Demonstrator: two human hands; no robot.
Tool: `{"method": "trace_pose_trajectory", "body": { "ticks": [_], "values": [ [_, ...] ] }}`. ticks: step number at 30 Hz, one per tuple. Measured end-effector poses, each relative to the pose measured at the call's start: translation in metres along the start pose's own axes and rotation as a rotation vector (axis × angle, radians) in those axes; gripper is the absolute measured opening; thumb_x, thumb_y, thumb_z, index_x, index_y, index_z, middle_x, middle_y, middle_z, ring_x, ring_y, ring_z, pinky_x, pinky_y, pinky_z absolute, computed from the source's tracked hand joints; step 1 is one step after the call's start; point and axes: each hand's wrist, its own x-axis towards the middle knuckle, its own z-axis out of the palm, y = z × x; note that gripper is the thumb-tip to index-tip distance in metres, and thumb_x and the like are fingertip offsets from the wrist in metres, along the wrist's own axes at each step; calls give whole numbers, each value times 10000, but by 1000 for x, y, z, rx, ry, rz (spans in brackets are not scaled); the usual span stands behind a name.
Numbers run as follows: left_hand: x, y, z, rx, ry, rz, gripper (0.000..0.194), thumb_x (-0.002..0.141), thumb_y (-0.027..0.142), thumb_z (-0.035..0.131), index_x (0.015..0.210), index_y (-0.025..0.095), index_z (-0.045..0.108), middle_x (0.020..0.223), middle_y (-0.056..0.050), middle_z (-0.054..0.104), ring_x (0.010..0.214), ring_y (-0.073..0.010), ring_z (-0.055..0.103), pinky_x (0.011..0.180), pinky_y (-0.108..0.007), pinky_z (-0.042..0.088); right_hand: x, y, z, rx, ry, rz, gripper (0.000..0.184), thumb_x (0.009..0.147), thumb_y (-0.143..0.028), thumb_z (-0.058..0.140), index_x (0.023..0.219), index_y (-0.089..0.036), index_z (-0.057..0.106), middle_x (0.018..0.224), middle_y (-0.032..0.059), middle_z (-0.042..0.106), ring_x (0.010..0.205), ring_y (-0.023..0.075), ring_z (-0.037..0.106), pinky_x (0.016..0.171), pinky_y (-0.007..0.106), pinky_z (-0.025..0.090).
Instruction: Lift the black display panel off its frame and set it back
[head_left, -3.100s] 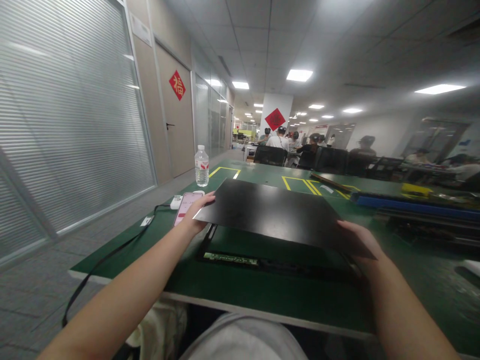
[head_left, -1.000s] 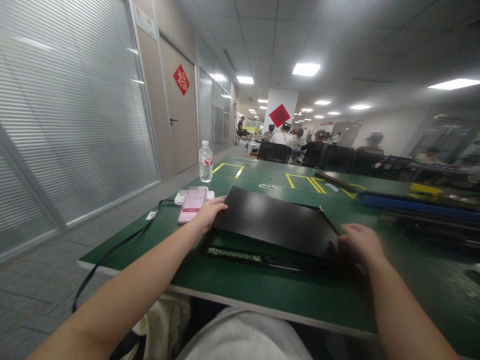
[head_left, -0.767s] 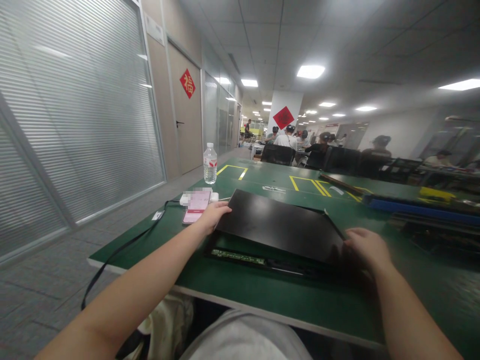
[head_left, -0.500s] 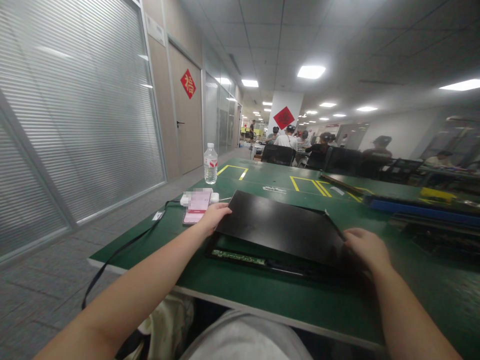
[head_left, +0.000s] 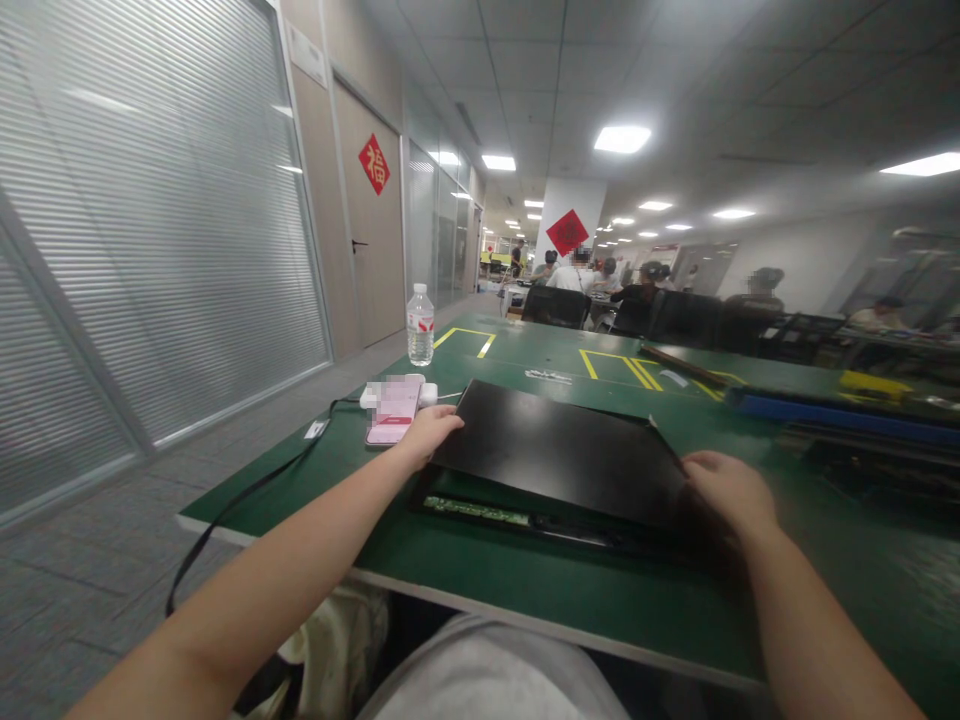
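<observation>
My single view looks from the wearer's head, forward and slightly down, close above the near edge of the green worktop [head_left: 480, 575], its far edge well off.

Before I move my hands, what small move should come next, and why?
Perhaps ease the dark panel down slowly, without pressing: the left hand and right hand are at its opposite ends, and its near edge seems raised above the black frame, where a green circuit strip shows uncovered.
</observation>
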Motion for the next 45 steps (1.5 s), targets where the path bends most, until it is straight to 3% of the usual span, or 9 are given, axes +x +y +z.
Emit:
{"method": "trace_pose_trajectory", "body": {
  "ticks": [21,45],
  "values": [
    [-7,7,2,28,22,10,213,553,193,684,761,162,718,644,-29,709,571,-187,630,578,-277,453,1,1,3,-55,-22,-66,343,788,-423,522,967,-284,779,976,93,748,964,304,667,752,364,474],
    [-7,8,1,22,15,-10,295,586,158,695,875,167,756,665,-39,739,603,-213,679,585,-294,512,6,5,6,10,-24,-39,271,746,-354,556,861,-279,790,904,79,751,912,281,672,725,336,472]
  ]
}}
